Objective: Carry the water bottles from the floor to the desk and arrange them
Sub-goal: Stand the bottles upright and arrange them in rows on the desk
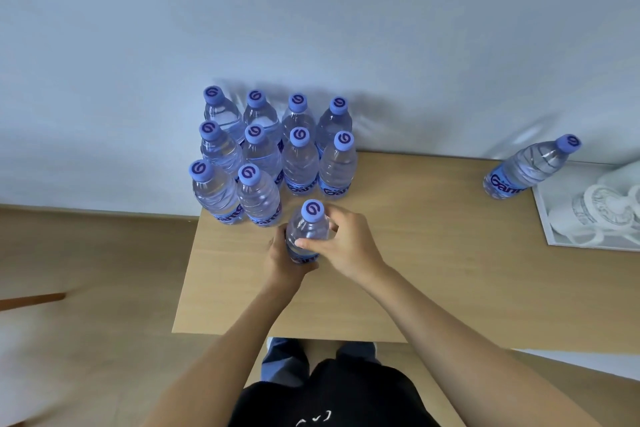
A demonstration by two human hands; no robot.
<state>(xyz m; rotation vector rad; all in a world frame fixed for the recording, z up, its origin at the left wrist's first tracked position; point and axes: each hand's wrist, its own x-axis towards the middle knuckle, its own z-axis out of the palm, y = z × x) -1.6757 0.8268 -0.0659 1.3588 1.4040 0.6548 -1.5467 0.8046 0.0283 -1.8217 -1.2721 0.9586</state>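
**Both hands on one bottle at the front of the desk group**

My left hand (282,262) is wrapped round the lower body of the held bottle (306,232); my right hand (341,239) grips its upper body, thumb across the near side, fingers round the far side. Both hands are clamped on this one bottle. It stands roughly upright over the desk (433,253), but my left hand and the bottle's own body hide its base, so I cannot tell whether it rests on the surface or is just above it. Most of its label is covered by my fingers.

Just beyond it stand ten bottles in a tight cluster (273,152) at the far left corner of the desk: four at the back against the wall (311,10), four in the middle row, two in the near row on the left. The held bottle sits in line with that near row, just right of it. Back-row bodies and labels are largely hidden by the rows in front; only their caps and shoulders show.

A lone bottle (530,166) stands well apart at the far right, appearing tilted by the wide lens. Next to it lies a white tray (554,236) holding clear glassware I cannot identify; it is cut off by the frame edge.

The floor (86,253) at left is blurred
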